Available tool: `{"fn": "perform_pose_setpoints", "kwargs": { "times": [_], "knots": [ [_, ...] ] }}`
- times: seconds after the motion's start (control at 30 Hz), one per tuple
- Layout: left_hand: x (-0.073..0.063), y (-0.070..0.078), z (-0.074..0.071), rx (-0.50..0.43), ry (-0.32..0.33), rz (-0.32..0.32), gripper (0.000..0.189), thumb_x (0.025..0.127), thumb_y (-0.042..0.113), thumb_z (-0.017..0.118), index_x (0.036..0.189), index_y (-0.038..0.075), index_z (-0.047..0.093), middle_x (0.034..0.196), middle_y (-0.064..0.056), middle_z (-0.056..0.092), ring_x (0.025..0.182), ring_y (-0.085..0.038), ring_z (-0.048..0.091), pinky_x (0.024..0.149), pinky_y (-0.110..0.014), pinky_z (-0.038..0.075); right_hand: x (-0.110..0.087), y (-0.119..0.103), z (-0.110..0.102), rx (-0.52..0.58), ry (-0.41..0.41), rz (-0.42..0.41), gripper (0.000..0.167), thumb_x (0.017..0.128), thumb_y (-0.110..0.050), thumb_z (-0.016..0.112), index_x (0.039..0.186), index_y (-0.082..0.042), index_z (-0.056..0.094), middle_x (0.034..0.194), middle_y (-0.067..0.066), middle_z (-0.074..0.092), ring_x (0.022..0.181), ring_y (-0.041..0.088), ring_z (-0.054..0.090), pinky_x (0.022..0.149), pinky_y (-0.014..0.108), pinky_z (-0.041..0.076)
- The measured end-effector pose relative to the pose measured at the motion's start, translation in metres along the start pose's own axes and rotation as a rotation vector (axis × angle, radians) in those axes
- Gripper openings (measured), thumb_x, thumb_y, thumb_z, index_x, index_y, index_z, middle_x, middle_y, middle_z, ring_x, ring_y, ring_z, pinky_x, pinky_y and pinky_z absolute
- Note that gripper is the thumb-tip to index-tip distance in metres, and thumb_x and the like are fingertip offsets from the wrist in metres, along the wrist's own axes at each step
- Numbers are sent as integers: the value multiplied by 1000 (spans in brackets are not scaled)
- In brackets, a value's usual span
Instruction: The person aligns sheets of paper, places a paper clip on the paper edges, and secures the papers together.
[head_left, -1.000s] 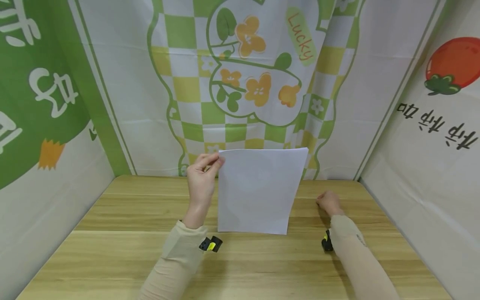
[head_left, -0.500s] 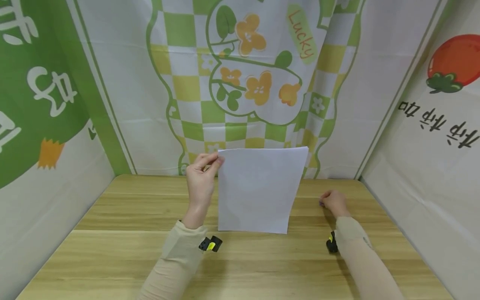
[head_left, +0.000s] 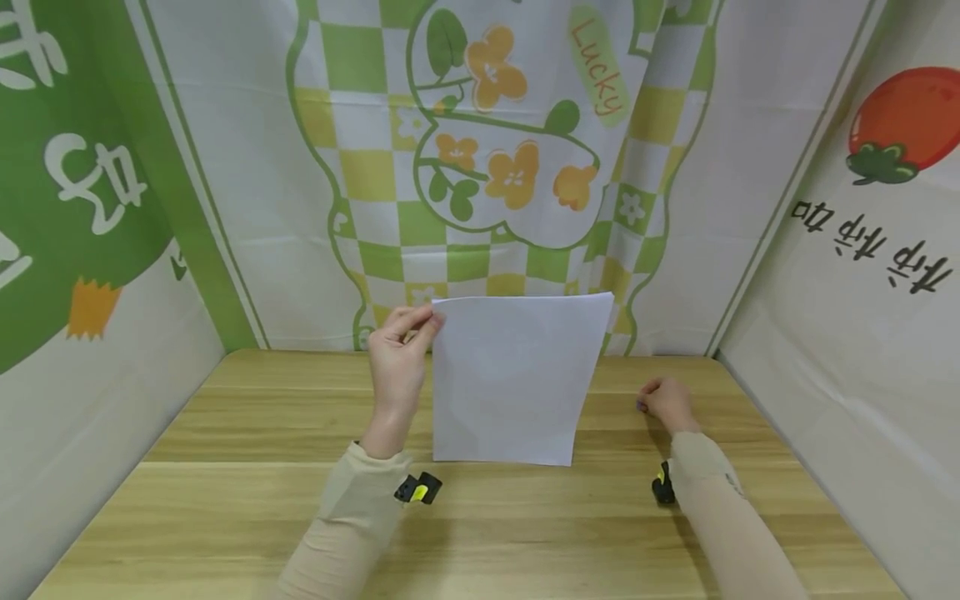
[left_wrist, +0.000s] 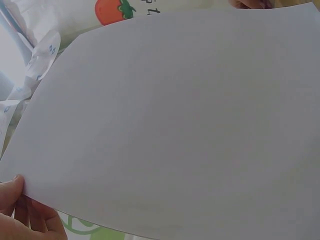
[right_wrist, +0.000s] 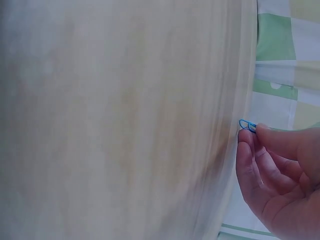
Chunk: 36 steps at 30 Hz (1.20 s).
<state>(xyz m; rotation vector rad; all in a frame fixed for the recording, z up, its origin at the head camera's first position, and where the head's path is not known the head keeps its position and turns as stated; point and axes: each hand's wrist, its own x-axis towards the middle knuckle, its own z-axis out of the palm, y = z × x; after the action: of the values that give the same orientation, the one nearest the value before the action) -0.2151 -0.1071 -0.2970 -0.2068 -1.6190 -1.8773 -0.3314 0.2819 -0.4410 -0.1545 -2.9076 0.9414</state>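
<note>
Thumb and fingers of my left hand point(head_left: 399, 358) pinch the upper left corner of a blank white sheet of paper point(head_left: 517, 379), which hangs upright over the table in the head view. In the left wrist view the paper point(left_wrist: 165, 120) fills most of the picture, with the left hand point(left_wrist: 30, 212) at its lower left corner. My right hand point(head_left: 667, 404), to the right of the paper and low over the table, pinches a small blue paper clip point(right_wrist: 247, 125) between thumb and fingertips. The clip's loop sticks out past the fingertips in the right wrist view.
A wooden table point(head_left: 480, 542) spreads under both hands. Behind it hangs a checked green and yellow curtain point(head_left: 375, 167), and printed white cloth point(head_left: 847, 350) borders the right side. Each wrist carries a small black camera mount point(head_left: 420, 488).
My right hand has shifted slightly to the right and turned, so that the bluish clip shows at its fingertips. The left hand and the paper have stayed nearly still.
</note>
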Motion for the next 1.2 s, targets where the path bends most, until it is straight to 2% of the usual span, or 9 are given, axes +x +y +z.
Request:
{"fn": "perform_pose_setpoints", "kwargs": {
  "times": [0.17,0.37,0.47,0.6,0.77,1.07,1.2],
  "knots": [
    [-1,0,0,4,-1,6,19,82,-4,69,98,-14,67,77,10,61,78,-5,56,69,-15,47,-1,-1,0,-10,12,-15,13,88,-9,63,84,4,66,74,12,69,69,22,61,61,27,45],
    [5,-19,-2,-10,8,17,18,82,-3,70,98,-12,69,79,10,62,78,-5,56,69,-15,47,-2,-5,-2,-38,37,-36,12,86,-10,63,82,1,67,71,9,69,69,21,60,63,28,41],
    [6,-25,-2,-5,11,28,18,81,0,71,97,-9,70,79,10,62,79,-6,57,69,-15,47,-4,-7,-3,2,43,-46,11,87,-7,62,83,2,66,72,11,68,66,19,60,60,27,43],
    [6,-26,-3,18,10,42,18,81,4,72,96,-7,72,79,10,62,80,-8,57,69,-15,47,-7,-12,-7,40,42,-59,11,88,-5,60,87,5,65,78,15,68,68,22,61,61,31,48],
    [6,-26,-3,16,6,48,17,82,5,72,96,-5,72,79,10,61,81,-9,56,69,-16,46,-8,-18,-12,19,51,-73,16,90,-9,59,92,5,66,84,17,68,73,26,62,63,33,49],
    [6,-24,-3,5,12,36,17,82,2,71,96,-7,71,78,10,62,80,-7,56,69,-16,46,-7,-26,-19,-2,85,-87,19,89,-15,60,91,2,68,79,12,70,68,18,61,60,26,44],
    [5,-17,-2,-1,14,21,17,82,-2,70,96,-11,70,77,10,61,79,-5,55,69,-15,46,-8,-28,-21,-13,98,-99,19,89,-16,61,89,1,68,75,9,70,63,14,59,58,26,43]
  ]
}}
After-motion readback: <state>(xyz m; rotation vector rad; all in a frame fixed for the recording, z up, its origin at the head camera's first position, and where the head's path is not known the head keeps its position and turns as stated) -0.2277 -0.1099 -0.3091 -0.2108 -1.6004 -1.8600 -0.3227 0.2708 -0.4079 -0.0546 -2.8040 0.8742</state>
